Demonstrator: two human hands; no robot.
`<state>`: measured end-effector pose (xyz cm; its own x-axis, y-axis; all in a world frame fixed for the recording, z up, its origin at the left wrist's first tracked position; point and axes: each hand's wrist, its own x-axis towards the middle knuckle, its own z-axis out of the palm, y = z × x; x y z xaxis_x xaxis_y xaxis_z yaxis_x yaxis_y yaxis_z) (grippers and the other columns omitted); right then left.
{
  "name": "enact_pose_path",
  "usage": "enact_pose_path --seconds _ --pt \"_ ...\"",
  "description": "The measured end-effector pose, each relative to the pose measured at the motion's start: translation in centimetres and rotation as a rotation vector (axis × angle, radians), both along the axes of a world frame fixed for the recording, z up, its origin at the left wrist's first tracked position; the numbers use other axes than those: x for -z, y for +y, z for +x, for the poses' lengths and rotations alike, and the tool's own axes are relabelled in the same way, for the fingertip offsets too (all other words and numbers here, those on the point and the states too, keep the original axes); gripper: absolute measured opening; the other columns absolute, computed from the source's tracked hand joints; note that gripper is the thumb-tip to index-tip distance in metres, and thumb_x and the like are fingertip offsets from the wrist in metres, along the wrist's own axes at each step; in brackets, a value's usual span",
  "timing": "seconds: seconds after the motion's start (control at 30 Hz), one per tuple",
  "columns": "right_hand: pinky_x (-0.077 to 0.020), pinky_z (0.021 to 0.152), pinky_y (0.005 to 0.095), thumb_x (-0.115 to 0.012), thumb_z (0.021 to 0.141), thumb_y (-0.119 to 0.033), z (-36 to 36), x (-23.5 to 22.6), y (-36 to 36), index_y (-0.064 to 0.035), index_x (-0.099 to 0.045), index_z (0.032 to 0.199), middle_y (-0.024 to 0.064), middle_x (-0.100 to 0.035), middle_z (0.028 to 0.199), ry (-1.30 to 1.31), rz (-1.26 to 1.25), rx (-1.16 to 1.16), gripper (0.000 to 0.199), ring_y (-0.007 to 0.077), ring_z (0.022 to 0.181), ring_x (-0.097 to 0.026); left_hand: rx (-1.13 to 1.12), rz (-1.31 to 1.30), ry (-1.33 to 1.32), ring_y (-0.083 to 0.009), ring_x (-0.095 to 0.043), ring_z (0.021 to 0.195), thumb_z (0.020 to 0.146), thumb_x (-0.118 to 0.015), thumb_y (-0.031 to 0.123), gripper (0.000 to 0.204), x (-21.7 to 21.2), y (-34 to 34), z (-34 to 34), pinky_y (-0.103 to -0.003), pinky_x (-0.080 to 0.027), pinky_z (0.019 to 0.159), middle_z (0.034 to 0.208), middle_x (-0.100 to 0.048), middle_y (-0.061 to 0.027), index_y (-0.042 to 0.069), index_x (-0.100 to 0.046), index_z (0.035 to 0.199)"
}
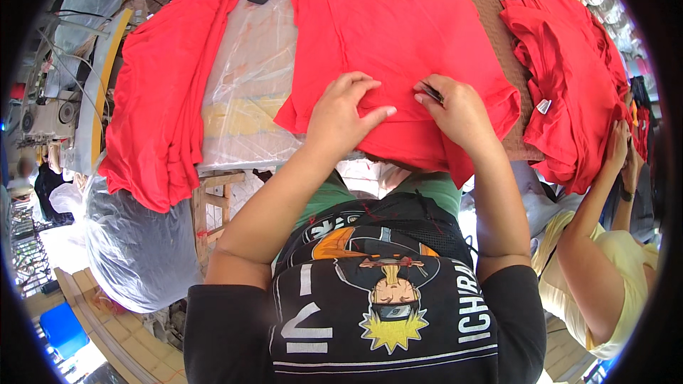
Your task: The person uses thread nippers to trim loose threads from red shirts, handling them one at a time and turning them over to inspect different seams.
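Observation:
A red garment (398, 35) lies spread over the work table in front of me, its near edge hanging over the table's front. My left hand (345, 110) rests on the cloth, fingers bent and thumb held apart from them, gripping nothing. To its right, my right hand (455, 110) is closed on a small black tool (432, 93), slim and pointed, mostly hidden by the fingers. Both hands are near the garment's lower part, a short way apart.
Stacked red garments (163, 92) drape over the table's left side, beside plastic sheeting (249, 78). More red garments (562, 64) lie on the right, where a co-worker's hands (620, 146) touch them. A large plastic-wrapped bundle (139, 249) stands at lower left.

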<state>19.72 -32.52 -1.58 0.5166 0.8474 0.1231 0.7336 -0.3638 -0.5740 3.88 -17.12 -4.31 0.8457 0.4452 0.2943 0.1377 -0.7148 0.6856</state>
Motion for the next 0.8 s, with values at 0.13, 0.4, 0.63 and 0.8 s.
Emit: enact_pose_path --seconds 0.13,0.4,0.63,0.8 --pt "-0.0524 0.073 0.0421 -0.069 0.084 -0.016 0.1 1.7 -0.5 -0.0017 -0.067 0.095 0.0150 -0.068 0.093 0.071 0.044 0.043 0.018 0.0343 0.085 -0.067 -0.019 0.141 0.005 -0.0238 -0.064 0.101 0.080 -0.077 0.020 0.027 1.5 -1.0 -0.3 -0.034 -0.051 0.086 0.108 -0.066 -0.0095 0.003 -0.071 0.101" --pt "-0.0526 0.075 0.0403 -0.069 0.084 -0.014 -1.4 -1.3 0.3 -0.0043 -0.062 0.107 0.0137 -0.067 0.095 0.061 0.038 0.027 0.026 0.0319 0.086 -0.066 -0.081 0.007 -0.063 -0.0243 -0.068 0.086 0.084 -0.072 0.013 0.016 0.8 1.7 0.8 -0.032 -0.053 0.076 0.097 -0.070 -0.0097 0.003 -0.072 0.096" --pt "-0.0518 0.076 0.0423 -0.067 0.085 -0.008 -1.1 1.8 2.9 -0.0035 -0.062 0.105 0.0154 -0.066 0.101 0.151 0.258 -0.070 0.022 0.0354 0.092 -0.065 -0.026 0.120 -0.034 -0.0256 -0.066 0.089 0.080 -0.074 0.012 0.020 2.0 1.5 1.5 -0.033 -0.053 0.077 0.101 -0.068 -0.0085 0.004 -0.073 0.098" --pt "-0.0518 0.076 0.0417 -0.067 0.085 -0.008 -1.3 2.8 2.7 -0.0033 -0.064 0.102 0.0150 -0.067 0.099 0.178 0.261 -0.021 0.018 0.0355 0.091 -0.065 -0.071 -0.096 0.023 -0.0249 -0.066 0.089 0.080 -0.074 0.012 0.019 1.5 1.7 1.8 -0.034 -0.053 0.077 0.101 -0.068 -0.0081 0.005 -0.074 0.097"
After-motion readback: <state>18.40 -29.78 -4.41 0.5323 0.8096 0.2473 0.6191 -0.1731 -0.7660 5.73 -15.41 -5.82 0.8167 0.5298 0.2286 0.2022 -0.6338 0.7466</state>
